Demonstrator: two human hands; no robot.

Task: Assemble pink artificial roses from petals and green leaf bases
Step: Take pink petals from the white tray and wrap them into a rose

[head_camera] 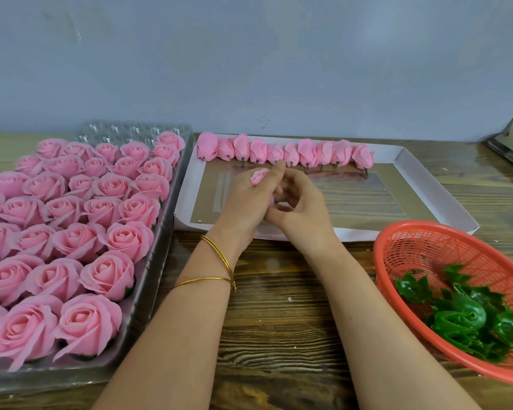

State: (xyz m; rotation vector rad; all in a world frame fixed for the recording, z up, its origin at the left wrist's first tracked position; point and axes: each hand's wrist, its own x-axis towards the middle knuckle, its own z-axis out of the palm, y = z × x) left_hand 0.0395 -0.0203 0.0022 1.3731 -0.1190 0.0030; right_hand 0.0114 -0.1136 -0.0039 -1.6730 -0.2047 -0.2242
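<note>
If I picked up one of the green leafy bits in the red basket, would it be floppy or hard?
Probably bendy but springy: the green leaf bases look thin, with curled points that hold their shape. Their glossy shine suggests plastic, so perhaps a little slippery. They lie tangled in the red basket, so one might snag its neighbours.

roses left, basket right

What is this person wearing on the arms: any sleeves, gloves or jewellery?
No sleeves show: the left forearm and right forearm are bare right down to the frame edge. Two thin gold bangles circle the left forearm near the wrist. The right wrist carries nothing. No gloves, watch or rings are visible.
</note>
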